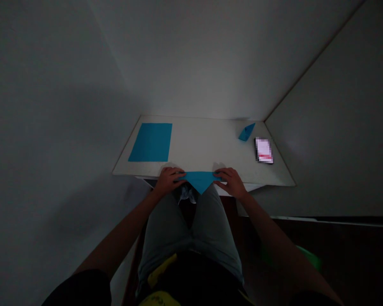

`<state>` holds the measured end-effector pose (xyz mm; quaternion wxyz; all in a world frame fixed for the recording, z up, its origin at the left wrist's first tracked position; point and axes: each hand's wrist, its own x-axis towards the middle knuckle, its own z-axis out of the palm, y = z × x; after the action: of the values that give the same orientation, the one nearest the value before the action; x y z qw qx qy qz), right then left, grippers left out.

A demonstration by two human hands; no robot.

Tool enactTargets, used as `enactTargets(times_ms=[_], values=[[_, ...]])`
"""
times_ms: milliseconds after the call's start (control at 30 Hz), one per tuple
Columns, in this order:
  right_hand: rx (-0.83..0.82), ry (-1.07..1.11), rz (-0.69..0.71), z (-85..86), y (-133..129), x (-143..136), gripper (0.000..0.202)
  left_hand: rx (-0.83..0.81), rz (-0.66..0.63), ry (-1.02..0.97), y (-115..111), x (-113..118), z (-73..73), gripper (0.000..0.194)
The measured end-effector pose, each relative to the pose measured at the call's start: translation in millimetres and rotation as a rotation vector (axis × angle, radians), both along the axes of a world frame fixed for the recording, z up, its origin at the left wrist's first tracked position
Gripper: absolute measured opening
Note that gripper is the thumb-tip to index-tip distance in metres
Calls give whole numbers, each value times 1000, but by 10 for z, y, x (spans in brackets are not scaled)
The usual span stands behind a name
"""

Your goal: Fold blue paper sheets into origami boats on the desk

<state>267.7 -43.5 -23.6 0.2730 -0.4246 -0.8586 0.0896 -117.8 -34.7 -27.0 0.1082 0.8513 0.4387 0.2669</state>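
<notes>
left hand [170, 180] + right hand [231, 180]: fingers pinching opposite ends of folded blue paper [200, 179] | paper: between fingertips, point toward lap, at table [207, 144] edge | blue sheet [151, 142]: beyond left fingers, flat

The one camera sat on the person's head, facing forward and down over the lap [191, 242] and desk [204, 144]. It looked from above, with the forearms close and the desk farther off.
</notes>
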Motion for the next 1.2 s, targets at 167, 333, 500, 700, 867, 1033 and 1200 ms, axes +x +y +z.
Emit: enactTargets(times_ms=[167, 333, 500, 700, 867, 1033, 1200], values=[[-116, 202, -44, 13, 43, -59, 34, -247, 41, -233, 86, 118, 134, 22], [-309, 459, -326, 114, 319, -179, 44, -500, 177, -506, 413, 393, 258, 31], [-308, 579, -419, 106, 523, -277, 42, -552, 270, -622, 574, 541, 248, 33], [-355, 498, -317, 60, 496, -171, 40, -564, 163, -528, 507, 423, 221, 35], [-339, 462, -298, 43, 476, -143, 43, -446, 161, -404, 484, 382, 219, 31], [-336, 477, -271, 67, 479, -158, 45, -390, 186, -382, 479, 415, 238, 26], [-350, 510, -278, 121, 455, -165, 50, -462, 227, -429, 480, 428, 247, 29]])
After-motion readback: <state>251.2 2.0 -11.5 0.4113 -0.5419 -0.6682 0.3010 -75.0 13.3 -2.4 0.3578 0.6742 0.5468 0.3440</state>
